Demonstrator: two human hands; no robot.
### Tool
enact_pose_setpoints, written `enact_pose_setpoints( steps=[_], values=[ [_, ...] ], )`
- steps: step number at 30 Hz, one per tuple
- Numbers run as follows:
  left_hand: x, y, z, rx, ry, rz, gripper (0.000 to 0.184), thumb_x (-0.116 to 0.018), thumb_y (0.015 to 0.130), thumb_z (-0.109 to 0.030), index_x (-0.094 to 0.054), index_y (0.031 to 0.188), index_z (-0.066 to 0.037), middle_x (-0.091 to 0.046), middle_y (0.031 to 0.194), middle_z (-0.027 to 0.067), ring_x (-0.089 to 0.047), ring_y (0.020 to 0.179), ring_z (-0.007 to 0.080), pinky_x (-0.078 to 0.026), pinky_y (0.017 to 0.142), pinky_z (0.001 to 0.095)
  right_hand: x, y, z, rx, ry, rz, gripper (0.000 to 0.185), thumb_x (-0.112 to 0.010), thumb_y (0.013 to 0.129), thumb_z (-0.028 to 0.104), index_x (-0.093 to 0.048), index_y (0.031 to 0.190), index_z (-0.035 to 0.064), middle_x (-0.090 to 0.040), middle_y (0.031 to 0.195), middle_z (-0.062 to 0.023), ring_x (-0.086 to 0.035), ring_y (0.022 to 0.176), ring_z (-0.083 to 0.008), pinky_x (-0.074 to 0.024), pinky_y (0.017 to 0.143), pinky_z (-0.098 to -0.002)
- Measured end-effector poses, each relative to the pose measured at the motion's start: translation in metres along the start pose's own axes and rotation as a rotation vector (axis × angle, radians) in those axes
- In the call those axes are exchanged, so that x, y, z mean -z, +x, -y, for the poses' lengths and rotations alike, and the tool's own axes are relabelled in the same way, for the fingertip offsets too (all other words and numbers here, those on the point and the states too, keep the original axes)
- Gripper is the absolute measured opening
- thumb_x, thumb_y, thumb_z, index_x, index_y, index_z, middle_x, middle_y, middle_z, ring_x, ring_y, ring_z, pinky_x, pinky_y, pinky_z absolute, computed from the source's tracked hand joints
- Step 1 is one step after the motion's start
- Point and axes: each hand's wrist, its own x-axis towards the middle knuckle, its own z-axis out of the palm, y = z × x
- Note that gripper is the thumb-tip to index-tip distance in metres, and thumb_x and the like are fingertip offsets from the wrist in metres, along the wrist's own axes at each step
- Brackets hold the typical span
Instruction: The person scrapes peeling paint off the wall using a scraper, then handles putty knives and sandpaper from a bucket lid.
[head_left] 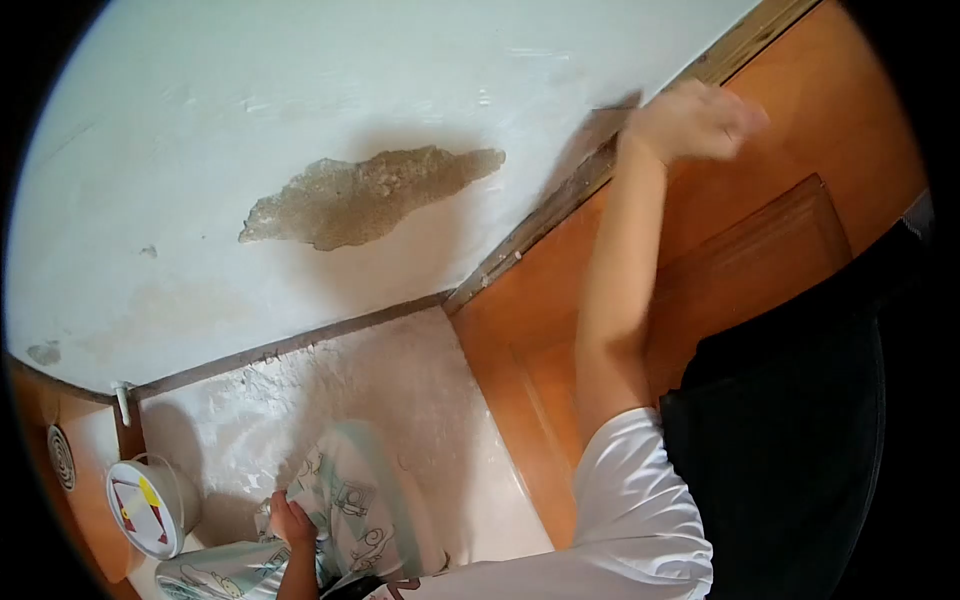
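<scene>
My right hand is raised on an outstretched arm, in front of the wooden door frame and the orange-brown door. Motion smears its fingers, and nothing in them can be made out. My left hand is low beside my knee, over patterned trousers, its fingers curled together; what they hold, if anything, is too small to name. On the white wall, a rough grey-brown patch of bare surface lies left of my raised arm.
A white-lidded bucket with a wire handle stands at the lower left. Near it a short white pipe sticks out at the wall's base. The pale floor has scuffs and flaking marks. A dark cloth fills the lower right.
</scene>
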Motion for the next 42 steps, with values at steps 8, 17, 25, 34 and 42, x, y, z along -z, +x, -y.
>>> enact_pose_setpoints(
  steps=[8,17,25,34,42],
  values=[
    [-0.006,-0.006,0.006,-0.058,0.007,-0.05,0.033,-0.037,0.081,-0.02,-0.051,0.102,0.001,-0.054,0.089,0.0231,-0.051,0.081,0.0411,-0.041,0.068,0.0457,0.002,-0.015,-0.001,-0.262,0.067,0.02,0.045,-0.027,0.095,0.038,-0.02,0.06,0.0115,-0.02,0.053,0.0042,-0.019,0.047,-0.0086,-0.0176,0.041,-0.0216],
    [-0.013,0.002,0.008,0.033,-0.02,-0.041,0.027,-0.04,0.075,-0.01,-0.052,0.096,0.001,-0.053,0.091,0.0221,-0.05,0.083,0.0413,-0.04,0.071,0.046,0.024,-0.028,-0.028,-0.012,0.002,0.071,0.031,-0.033,0.09,0.015,-0.031,0.059,0.0091,-0.031,0.056,0.0021,-0.031,0.052,-0.0134,-0.0307,0.048,-0.0261],
    [-0.006,-0.007,0.013,-0.069,0.045,-0.027,0.028,-0.038,0.083,-0.017,-0.05,0.101,0.0,-0.053,0.089,0.0217,-0.05,0.081,0.0412,-0.04,0.068,0.0455,0.025,-0.026,-0.008,-0.237,-0.001,0.137,0.045,-0.022,0.094,0.042,-0.027,0.061,0.0117,-0.025,0.055,0.003,-0.025,0.047,-0.0099,-0.025,0.04,-0.0204],
    [-0.009,0.005,0.001,-0.082,0.034,-0.047,0.032,-0.035,0.084,-0.023,-0.05,0.101,0.0,-0.054,0.089,0.0218,-0.05,0.082,0.0417,-0.04,0.069,0.0465,0.03,-0.044,-0.028,-0.004,-0.073,0.165,0.045,-0.027,0.095,0.037,-0.029,0.059,0.0088,-0.03,0.058,0.0009,-0.031,0.052,-0.0133,-0.0275,0.048,-0.0267],
    [-0.01,0.0,0.009,-0.023,0.013,-0.043,0.029,-0.039,0.076,-0.017,-0.051,0.094,0.002,-0.052,0.09,0.022,-0.049,0.082,0.0415,-0.039,0.069,0.0465,0.015,-0.047,-0.017,0.037,-0.137,0.142,0.037,-0.036,0.093,0.027,-0.034,0.064,0.0045,-0.031,0.057,0.001,-0.028,0.053,-0.0111,-0.0265,0.045,-0.0249]
  ],
)
